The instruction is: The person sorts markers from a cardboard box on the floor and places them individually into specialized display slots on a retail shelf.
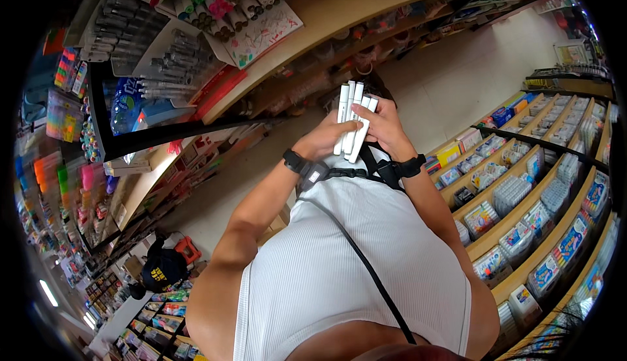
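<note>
Several slim white markers (344, 108) stand fanned in a loose bundle in the head view, held between both hands in front of the white ribbed top (366, 237), well apart from the shelf of clear pencases and boxes (516, 194) at right. They look light, stiff and smooth-barrelled, so they would probably slide against one another if pinched loosely; the middle of the barrels seems the surest place to take hold. The left hand (325, 134) is closed on the bundle, its thumb across the front of the barrels. The right hand (388, 126) closes in from the other side, its thumb on the rightmost markers; how its hidden fingers sit cannot be told.
</note>
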The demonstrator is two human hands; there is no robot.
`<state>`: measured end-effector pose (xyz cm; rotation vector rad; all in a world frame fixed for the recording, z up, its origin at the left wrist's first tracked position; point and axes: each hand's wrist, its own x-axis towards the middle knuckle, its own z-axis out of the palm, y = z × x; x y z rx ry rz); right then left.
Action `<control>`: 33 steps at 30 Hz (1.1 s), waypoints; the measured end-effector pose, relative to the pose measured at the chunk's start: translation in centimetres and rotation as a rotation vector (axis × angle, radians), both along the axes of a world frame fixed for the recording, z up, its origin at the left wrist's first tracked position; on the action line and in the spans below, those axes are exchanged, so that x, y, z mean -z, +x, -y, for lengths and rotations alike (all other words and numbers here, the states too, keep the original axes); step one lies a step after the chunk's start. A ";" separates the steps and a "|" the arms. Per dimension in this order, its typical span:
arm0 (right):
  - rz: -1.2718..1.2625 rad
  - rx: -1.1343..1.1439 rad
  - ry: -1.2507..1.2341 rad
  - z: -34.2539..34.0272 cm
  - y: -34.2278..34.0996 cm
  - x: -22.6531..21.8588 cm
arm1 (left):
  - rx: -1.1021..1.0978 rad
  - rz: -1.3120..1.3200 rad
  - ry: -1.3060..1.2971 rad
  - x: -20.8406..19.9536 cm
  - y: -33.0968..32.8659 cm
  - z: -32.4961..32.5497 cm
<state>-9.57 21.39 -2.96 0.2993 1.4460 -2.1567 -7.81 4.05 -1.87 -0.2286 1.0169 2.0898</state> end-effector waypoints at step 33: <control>-0.384 -0.356 0.234 -1.9 -0.2 -0.6 | 0.183 0.036 0.148 1.9 2.0 1.5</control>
